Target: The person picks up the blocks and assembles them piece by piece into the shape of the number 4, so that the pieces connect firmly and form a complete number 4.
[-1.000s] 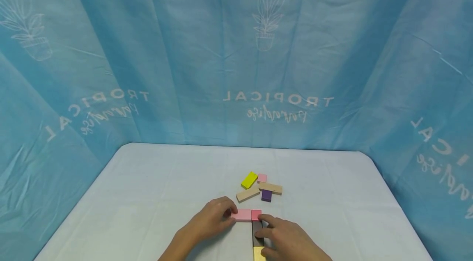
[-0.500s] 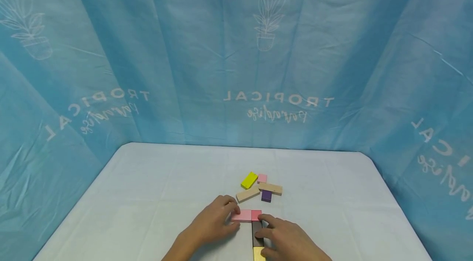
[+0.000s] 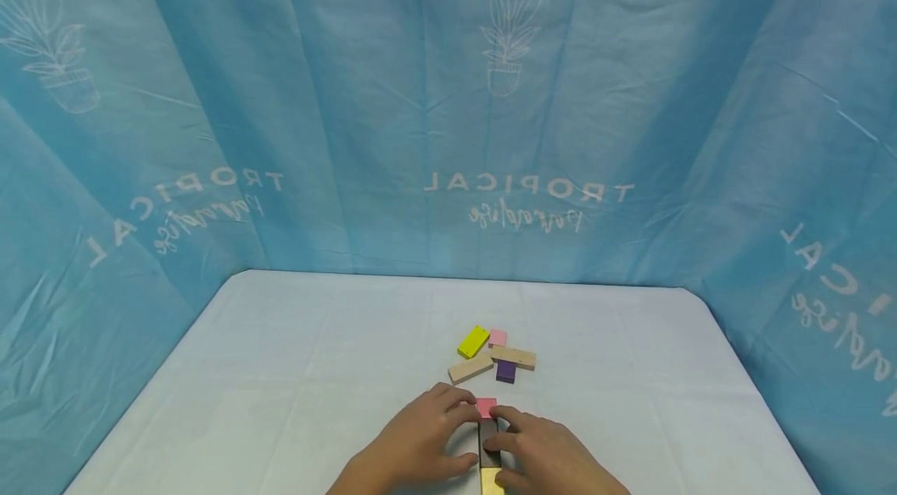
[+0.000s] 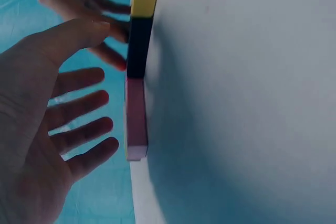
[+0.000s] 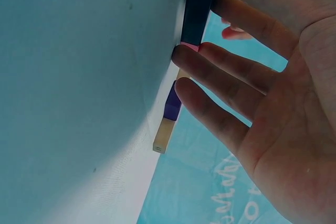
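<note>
A dark block (image 3: 489,433) lies between a reddish-pink block (image 3: 487,406) and a yellow block (image 3: 490,482), end to end in a line running away from the person. My right hand (image 3: 550,452) lies along the right side, its extended fingertips at the dark and reddish-pink blocks. In the right wrist view its fingers (image 5: 226,85) are spread and fairly straight. To the line's left, my left hand (image 3: 423,437) reaches in, hiding the light pink block in the head view. The left wrist view shows pink block surface (image 4: 136,121) beside its spread, extended fingers (image 4: 86,129).
Beyond the line lie a bright yellow block (image 3: 473,342), a small pink block (image 3: 497,338), two plain wooden blocks, one at the left (image 3: 471,368) and one at the right (image 3: 514,357), and a purple block (image 3: 505,372). Blue curtains (image 3: 448,129) surround the white table (image 3: 315,339).
My left hand has shifted right from the light pink block's outer end to the line, with its fingers spread wider. My right hand and the loose blocks stay put.
</note>
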`<action>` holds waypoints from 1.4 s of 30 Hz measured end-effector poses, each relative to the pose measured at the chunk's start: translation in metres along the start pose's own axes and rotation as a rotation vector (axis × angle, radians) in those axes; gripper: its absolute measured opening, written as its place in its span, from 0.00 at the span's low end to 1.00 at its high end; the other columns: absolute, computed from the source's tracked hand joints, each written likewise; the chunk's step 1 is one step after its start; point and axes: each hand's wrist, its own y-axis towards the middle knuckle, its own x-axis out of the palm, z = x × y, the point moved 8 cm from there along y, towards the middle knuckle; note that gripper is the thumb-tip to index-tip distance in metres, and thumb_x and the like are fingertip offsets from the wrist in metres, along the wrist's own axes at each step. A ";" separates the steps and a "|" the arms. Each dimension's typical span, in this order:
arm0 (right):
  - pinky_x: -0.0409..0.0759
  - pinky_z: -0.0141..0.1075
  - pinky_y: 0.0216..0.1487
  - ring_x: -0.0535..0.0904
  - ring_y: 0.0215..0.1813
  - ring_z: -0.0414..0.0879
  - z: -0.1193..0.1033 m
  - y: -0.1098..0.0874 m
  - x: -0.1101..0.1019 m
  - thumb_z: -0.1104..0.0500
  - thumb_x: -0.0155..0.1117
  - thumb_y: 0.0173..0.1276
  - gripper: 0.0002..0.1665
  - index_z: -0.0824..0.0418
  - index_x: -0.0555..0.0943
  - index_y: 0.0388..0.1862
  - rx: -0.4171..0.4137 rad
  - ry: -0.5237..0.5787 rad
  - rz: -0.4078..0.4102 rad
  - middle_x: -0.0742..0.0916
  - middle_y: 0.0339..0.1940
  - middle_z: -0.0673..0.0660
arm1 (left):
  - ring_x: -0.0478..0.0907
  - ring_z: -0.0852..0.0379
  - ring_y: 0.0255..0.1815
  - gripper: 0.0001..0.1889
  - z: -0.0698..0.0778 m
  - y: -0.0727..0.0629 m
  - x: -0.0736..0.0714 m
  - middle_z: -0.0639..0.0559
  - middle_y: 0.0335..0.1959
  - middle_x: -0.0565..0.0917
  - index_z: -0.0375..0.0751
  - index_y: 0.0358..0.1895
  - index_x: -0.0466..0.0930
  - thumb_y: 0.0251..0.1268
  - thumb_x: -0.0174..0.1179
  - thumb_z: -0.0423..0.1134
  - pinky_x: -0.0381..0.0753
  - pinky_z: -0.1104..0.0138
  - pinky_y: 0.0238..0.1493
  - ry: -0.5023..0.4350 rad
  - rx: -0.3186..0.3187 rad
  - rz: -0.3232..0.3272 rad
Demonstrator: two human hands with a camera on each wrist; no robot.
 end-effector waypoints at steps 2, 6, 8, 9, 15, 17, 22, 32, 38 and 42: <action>0.80 0.47 0.45 0.78 0.53 0.43 0.000 0.000 -0.001 0.42 0.69 0.59 0.16 0.36 0.83 0.48 -0.009 -0.003 0.009 0.78 0.61 0.50 | 0.69 0.62 0.56 0.22 0.007 0.000 0.002 0.61 0.55 0.76 0.54 0.54 0.80 0.59 0.63 0.59 0.74 0.64 0.55 0.013 0.066 -0.003; 0.80 0.47 0.45 0.77 0.54 0.45 0.001 -0.001 0.000 0.41 0.68 0.60 0.17 0.37 0.83 0.48 -0.001 0.009 -0.002 0.78 0.61 0.49 | 0.69 0.62 0.56 0.27 0.017 -0.001 0.008 0.60 0.55 0.76 0.50 0.57 0.80 0.61 0.59 0.62 0.72 0.66 0.56 0.019 0.140 -0.027; 0.80 0.47 0.46 0.77 0.55 0.45 0.001 0.000 0.001 0.41 0.67 0.60 0.17 0.38 0.84 0.49 0.001 0.015 -0.009 0.78 0.61 0.49 | 0.69 0.62 0.57 0.29 0.019 -0.001 0.012 0.60 0.56 0.76 0.50 0.58 0.79 0.61 0.56 0.64 0.72 0.65 0.56 0.031 0.152 -0.036; 0.80 0.46 0.46 0.77 0.55 0.45 0.000 0.000 0.001 0.40 0.67 0.60 0.18 0.39 0.84 0.49 -0.006 0.005 -0.006 0.77 0.62 0.49 | 0.69 0.62 0.57 0.30 0.019 -0.001 0.013 0.60 0.56 0.76 0.50 0.58 0.79 0.61 0.55 0.66 0.72 0.65 0.56 0.039 0.152 -0.041; 0.80 0.43 0.45 0.77 0.55 0.44 0.000 -0.001 0.001 0.40 0.66 0.62 0.17 0.39 0.84 0.49 -0.031 -0.017 0.010 0.77 0.61 0.48 | 0.69 0.62 0.57 0.33 0.019 0.001 0.018 0.62 0.56 0.76 0.54 0.60 0.78 0.60 0.50 0.71 0.72 0.62 0.57 0.098 0.139 -0.048; 0.80 0.43 0.46 0.76 0.55 0.43 0.000 0.000 0.001 0.40 0.66 0.61 0.17 0.39 0.84 0.49 -0.024 -0.010 0.005 0.77 0.62 0.48 | 0.69 0.61 0.57 0.34 0.018 0.002 0.019 0.62 0.57 0.76 0.54 0.60 0.77 0.59 0.49 0.72 0.72 0.62 0.57 0.104 0.133 -0.049; 0.80 0.45 0.48 0.77 0.55 0.43 0.001 0.001 0.002 0.40 0.67 0.60 0.18 0.39 0.84 0.49 -0.002 0.004 -0.010 0.77 0.62 0.48 | 0.68 0.62 0.59 0.36 0.016 0.003 0.021 0.62 0.59 0.75 0.54 0.62 0.76 0.58 0.48 0.73 0.72 0.60 0.57 0.088 0.094 -0.080; 0.80 0.41 0.43 0.77 0.52 0.41 -0.003 0.003 -0.001 0.40 0.66 0.61 0.17 0.41 0.84 0.48 -0.080 -0.024 0.028 0.77 0.60 0.48 | 0.68 0.63 0.57 0.33 0.015 0.002 0.020 0.62 0.57 0.75 0.55 0.59 0.78 0.58 0.50 0.72 0.73 0.64 0.55 0.105 0.094 -0.064; 0.80 0.40 0.43 0.77 0.50 0.40 -0.003 0.001 -0.001 0.39 0.65 0.61 0.17 0.40 0.84 0.47 -0.078 -0.019 0.026 0.77 0.60 0.49 | 0.69 0.63 0.56 0.33 0.017 0.001 0.018 0.61 0.56 0.76 0.53 0.57 0.80 0.59 0.48 0.72 0.73 0.67 0.53 0.118 0.124 -0.016; 0.80 0.41 0.43 0.77 0.48 0.40 -0.002 0.002 -0.003 0.36 0.62 0.63 0.18 0.39 0.84 0.48 -0.073 -0.002 0.006 0.78 0.59 0.48 | 0.69 0.63 0.56 0.33 0.017 0.002 0.017 0.61 0.56 0.77 0.53 0.56 0.80 0.59 0.48 0.72 0.74 0.67 0.52 0.134 0.124 -0.003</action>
